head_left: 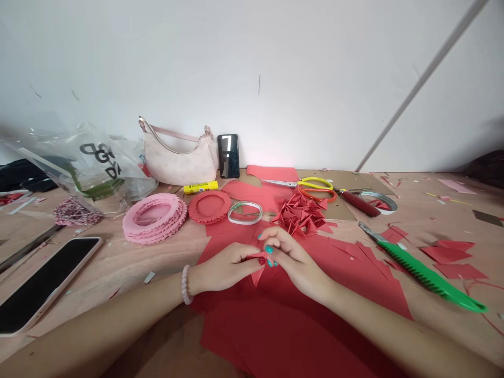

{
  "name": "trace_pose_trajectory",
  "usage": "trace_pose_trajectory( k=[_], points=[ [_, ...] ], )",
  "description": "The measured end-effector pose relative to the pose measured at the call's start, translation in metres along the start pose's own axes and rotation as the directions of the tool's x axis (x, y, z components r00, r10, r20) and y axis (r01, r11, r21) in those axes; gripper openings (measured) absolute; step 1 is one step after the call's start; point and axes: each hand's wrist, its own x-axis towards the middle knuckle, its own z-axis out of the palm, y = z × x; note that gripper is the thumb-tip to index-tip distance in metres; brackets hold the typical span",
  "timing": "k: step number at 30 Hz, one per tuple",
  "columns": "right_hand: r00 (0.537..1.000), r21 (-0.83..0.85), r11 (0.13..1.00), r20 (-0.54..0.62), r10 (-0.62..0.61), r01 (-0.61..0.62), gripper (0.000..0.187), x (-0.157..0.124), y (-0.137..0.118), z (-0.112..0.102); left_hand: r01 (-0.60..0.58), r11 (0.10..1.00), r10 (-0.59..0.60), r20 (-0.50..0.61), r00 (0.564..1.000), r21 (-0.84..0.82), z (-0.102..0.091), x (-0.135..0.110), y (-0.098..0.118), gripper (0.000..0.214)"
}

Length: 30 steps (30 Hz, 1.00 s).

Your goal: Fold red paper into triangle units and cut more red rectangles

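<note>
Both hands meet over a large sheet of red paper (244, 325) in the middle of the table. My left hand (224, 268), with a beaded bracelet at its wrist, pinches a small piece of red paper (256, 276). The fingertips of my right hand (297, 262) close on the same piece from the other side; its fingers partly hide the paper. Just beyond lies a heap of folded red paper pieces (301, 214). A white ring of tape (244, 205) and a red scalloped paper ring (209, 207) sit behind my left hand.
Pink paper rings (173, 223), a glue stick (200, 187), a handbag (179, 160) and an upright phone (228, 156) stand at the back left. Another phone (47, 283) lies at left. Scissors (315, 185), a red-handled knife (360, 203) and a green-handled knife (425, 270) lie at right.
</note>
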Motion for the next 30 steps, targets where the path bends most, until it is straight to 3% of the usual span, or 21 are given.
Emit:
trace_pose_trajectory(
  k=[2, 7, 12, 15, 18, 23, 30],
  points=[
    [1.000, 0.001, 1.000, -0.019, -0.004, 0.004, 0.012, 0.001, -0.001, -0.001, 0.000, 1.000, -0.001, -0.065, 0.998, -0.022, 0.000, 0.000, -0.001, 0.028],
    [0.996, -0.049, 0.999, 0.085, -0.013, 0.017, 0.019, 0.001, -0.001, 0.003, -0.030, 0.983, -0.016, -0.248, 0.969, -0.183, 0.000, 0.000, -0.006, 0.028],
    [0.995, -0.191, 0.980, -0.068, -0.075, 0.061, 0.014, 0.000, 0.002, 0.005, 0.054, 0.982, -0.106, -0.288, 0.952, -0.183, 0.002, 0.001, -0.007, 0.028],
    [0.994, -0.250, 0.966, -0.065, -0.089, 0.071, 0.016, 0.001, 0.003, 0.002, 0.100, 0.977, -0.154, -0.301, 0.941, -0.187, 0.003, 0.002, -0.006, 0.026],
    [0.997, -0.126, 0.990, -0.025, -0.071, 0.068, 0.015, 0.002, 0.002, -0.002, 0.092, 0.967, -0.162, -0.292, 0.943, -0.238, 0.002, 0.003, -0.006, 0.023],
    [0.999, 0.187, 0.981, 0.009, 0.048, -0.049, 0.014, 0.006, 0.004, -0.009, 0.072, 0.954, -0.165, -0.311, 0.936, -0.291, 0.002, 0.003, -0.005, 0.017],
    [0.997, 0.180, 0.982, 0.067, 0.049, -0.061, 0.012, 0.009, 0.004, -0.009, 0.031, 0.955, -0.129, -0.319, 0.939, -0.296, 0.004, 0.002, -0.006, 0.016]
  ],
)
